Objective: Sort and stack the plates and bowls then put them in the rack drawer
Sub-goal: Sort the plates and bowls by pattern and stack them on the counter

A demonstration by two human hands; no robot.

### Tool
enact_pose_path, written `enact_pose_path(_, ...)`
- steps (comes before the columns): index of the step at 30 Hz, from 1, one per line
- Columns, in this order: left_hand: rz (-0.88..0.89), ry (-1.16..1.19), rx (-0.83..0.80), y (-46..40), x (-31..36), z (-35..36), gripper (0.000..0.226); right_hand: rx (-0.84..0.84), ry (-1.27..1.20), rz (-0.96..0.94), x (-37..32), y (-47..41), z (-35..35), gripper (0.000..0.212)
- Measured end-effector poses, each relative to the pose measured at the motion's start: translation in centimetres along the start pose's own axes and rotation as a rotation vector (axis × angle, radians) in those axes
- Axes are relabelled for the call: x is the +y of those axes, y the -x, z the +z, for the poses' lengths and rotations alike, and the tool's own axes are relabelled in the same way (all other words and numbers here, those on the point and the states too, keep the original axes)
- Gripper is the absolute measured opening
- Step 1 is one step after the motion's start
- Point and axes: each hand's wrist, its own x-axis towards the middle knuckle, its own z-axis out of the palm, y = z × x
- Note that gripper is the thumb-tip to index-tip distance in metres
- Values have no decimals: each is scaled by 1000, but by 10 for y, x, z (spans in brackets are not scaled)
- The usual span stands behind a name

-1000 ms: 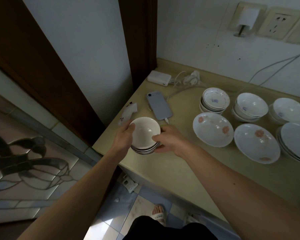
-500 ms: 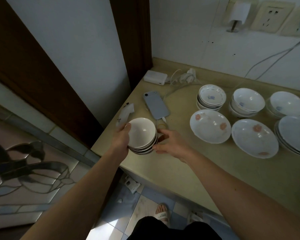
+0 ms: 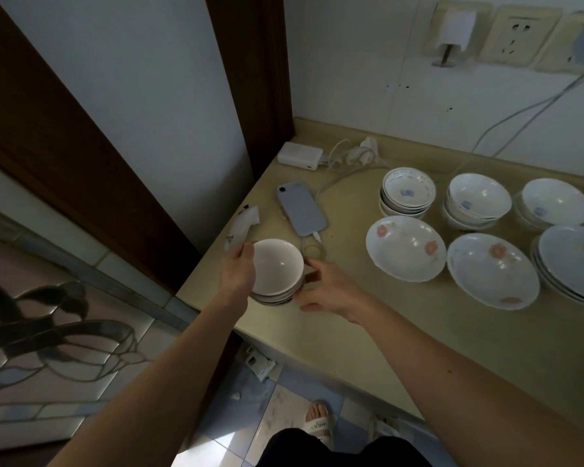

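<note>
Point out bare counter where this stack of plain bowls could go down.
Bare counter runs along the front edge, right of the right hand and nearer than the flowered plates. The back is crowded with bowl stacks, the phone, the charger.

We see a beige counter (image 3: 401, 332) set into a corner of white walls (image 3: 149, 79), with a dark wooden door frame (image 3: 250, 62) at its far left corner. Wall sockets (image 3: 519, 35) sit above its back edge. Below lies a blue tiled floor (image 3: 236, 412), sunlit in patches.
</note>
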Motion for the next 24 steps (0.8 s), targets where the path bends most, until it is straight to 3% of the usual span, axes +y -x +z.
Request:
enact_pose_path(4, -116, 121, -117, 0, 1, -9, 34, -126, -127, 5, -8, -1, -2, 86)
enact_pose_path(8, -105, 266, -227, 7, -11, -16, 39, -120, -104, -41, -7, -2, -1, 84)
enact_pose_path(11, -90, 276, -188, 9, -16, -13, 30, -128, -124, -63, -4, -2, -2, 84)
enact_pose_path(18, -102, 207, -99, -2, -12, -6, 47, -152, -119, -39, -10, -6, -3, 82)
enact_pose_path(24, -48, 160, -146, -1, -19, -9, 54, -166, -120, -24, -7, -4, -5, 85)
